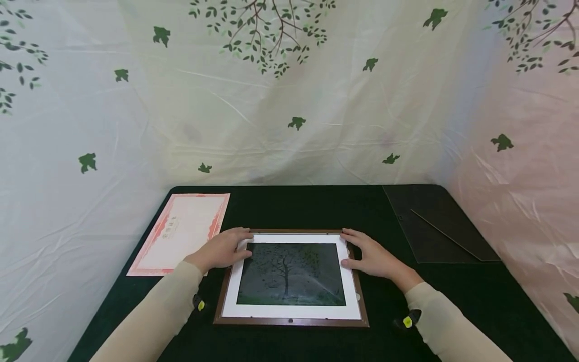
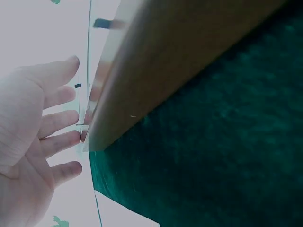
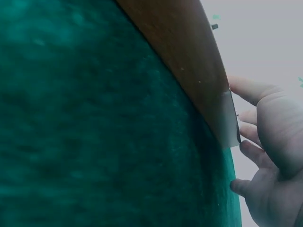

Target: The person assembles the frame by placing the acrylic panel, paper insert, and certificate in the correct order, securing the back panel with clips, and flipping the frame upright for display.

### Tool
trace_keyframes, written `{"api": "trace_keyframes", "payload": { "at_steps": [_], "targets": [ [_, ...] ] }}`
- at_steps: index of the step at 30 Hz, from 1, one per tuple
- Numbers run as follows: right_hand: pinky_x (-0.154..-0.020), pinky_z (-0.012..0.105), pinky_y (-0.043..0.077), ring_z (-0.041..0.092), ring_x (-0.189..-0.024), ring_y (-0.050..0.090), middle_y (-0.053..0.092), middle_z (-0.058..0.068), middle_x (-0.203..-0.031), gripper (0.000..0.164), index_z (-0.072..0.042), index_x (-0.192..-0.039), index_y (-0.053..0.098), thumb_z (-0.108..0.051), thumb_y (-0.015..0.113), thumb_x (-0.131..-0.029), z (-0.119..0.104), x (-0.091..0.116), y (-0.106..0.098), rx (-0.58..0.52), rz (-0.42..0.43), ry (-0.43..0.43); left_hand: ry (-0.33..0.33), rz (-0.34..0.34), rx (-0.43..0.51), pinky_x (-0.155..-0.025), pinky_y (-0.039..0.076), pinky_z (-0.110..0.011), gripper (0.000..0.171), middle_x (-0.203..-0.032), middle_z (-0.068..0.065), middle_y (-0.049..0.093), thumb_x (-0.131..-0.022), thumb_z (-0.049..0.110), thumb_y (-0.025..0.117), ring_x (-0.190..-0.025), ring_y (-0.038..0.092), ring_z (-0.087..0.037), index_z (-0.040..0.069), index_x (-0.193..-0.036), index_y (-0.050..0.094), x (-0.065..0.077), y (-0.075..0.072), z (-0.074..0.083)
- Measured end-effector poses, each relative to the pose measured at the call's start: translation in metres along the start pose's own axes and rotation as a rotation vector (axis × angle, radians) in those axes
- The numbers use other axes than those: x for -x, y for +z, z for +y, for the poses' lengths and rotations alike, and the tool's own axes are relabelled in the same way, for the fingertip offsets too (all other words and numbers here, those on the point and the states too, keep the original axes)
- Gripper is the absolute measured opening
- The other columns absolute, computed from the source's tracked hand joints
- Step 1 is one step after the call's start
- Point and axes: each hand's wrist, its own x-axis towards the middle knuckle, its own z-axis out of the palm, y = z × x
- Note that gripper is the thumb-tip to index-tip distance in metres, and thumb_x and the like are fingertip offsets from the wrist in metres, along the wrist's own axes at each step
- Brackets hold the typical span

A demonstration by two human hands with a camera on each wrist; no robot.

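A brown picture frame (image 1: pixel 290 322) lies on the table in the head view. Inside it, a white mat (image 1: pixel 298 312) surrounds a dark picture of a tree (image 1: pixel 291 276). My left hand (image 1: pixel 223 248) rests at the frame's far left corner, thumb over the mat. At the far right corner is my right hand (image 1: pixel 373 255), its fingertips at the rim and its thumb on the mat. Both wrist views show fairly straight, spread fingers by the frame's edge. Small dark tabs (image 2: pixel 102 23) stick out along that edge in the left wrist view.
A pink-bordered white certificate sheet (image 1: pixel 190 251) lies at the left, partly behind my left forearm. On the right is a dark flat panel (image 1: pixel 434 241) with a thin strip (image 1: pixel 445 235) across it. Dark green cloth (image 1: pixel 307 206) covers the table, and printed curtains (image 1: pixel 316 100) enclose it.
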Motion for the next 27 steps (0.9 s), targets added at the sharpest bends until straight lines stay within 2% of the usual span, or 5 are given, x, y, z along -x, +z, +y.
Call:
{"api": "trace_keyframes", "payload": {
  "at_steps": [8,13,18,22,27],
  "targets": [
    [-0.107,0.060,0.027,0.034,-0.145,0.014,0.011,0.005,-0.161,0.089,-0.014,-0.151,0.033,-0.063,0.063,-0.083,-0.012,0.021,0.005,0.020,-0.109,0.008,0.028,-0.082,-0.075,-0.108,0.026,-0.060,0.080,-0.153,-0.011,0.034,-0.080,0.067,0.061,-0.144,0.020,-0.034,0.016,-0.141,0.051,0.027,0.004,0.005],
    [-0.107,0.058,0.028,0.032,-0.145,0.012,0.003,0.002,-0.162,0.090,-0.017,-0.153,0.026,-0.065,0.059,-0.084,-0.016,0.032,0.008,0.025,-0.138,0.007,0.023,-0.093,-0.113,-0.106,0.021,-0.066,0.095,-0.157,-0.009,0.025,-0.073,0.082,0.052,-0.145,0.011,-0.035,0.022,-0.147,0.041,0.044,0.012,0.007],
    [-0.105,0.060,0.030,0.036,-0.144,0.015,0.000,0.004,-0.162,0.087,-0.019,-0.154,0.025,-0.066,0.055,-0.086,-0.017,0.033,0.011,0.046,-0.144,0.016,0.031,-0.073,-0.133,-0.106,0.023,-0.066,0.099,-0.159,-0.007,0.019,-0.073,0.083,0.049,-0.145,0.014,-0.037,0.023,-0.151,0.035,0.053,0.018,0.004],
    [-0.103,0.063,0.031,0.042,-0.142,0.016,-0.004,0.009,-0.161,0.083,-0.026,-0.153,0.027,-0.067,0.053,-0.086,-0.019,0.038,0.012,0.024,-0.154,0.085,0.025,-0.048,-0.112,-0.106,0.027,-0.062,0.098,-0.159,-0.011,0.017,-0.074,0.083,0.050,-0.143,0.021,-0.036,0.022,-0.150,0.037,0.057,0.020,0.003],
    [-0.105,0.068,0.019,0.042,-0.143,0.012,0.004,0.014,-0.160,0.091,-0.030,-0.153,0.027,-0.072,0.059,-0.078,-0.022,0.057,0.012,0.015,-0.177,0.111,-0.048,-0.041,-0.074,-0.106,0.029,-0.061,0.100,-0.157,-0.018,0.019,-0.070,0.084,0.052,-0.140,0.027,-0.037,0.023,-0.148,0.040,0.073,0.023,0.006]
  ]
}}
